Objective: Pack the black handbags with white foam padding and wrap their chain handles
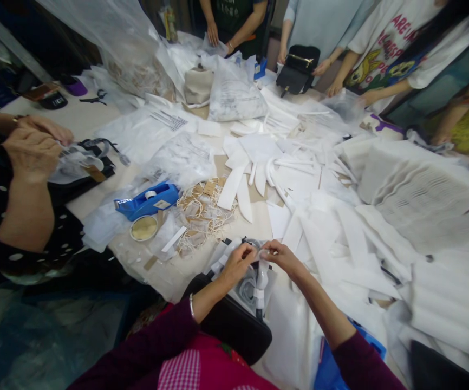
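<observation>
My left hand [238,264] and my right hand [283,256] meet at the near edge of the table, both pinching a small clear plastic-wrapped piece [258,250] held between the fingertips. Below them a black bag [234,325] rests against my lap, with white wrapping and a pale strap [261,284] showing on top of it. Exactly what the small piece is stays unclear.
A blue tape dispenser [147,200], a round tape roll [143,228] and a heap of string tags [202,208] lie to the left. White paper strips and stacks [421,200] cover the right side. Another person's hands [31,146] work at the left; several people stand at the far edge.
</observation>
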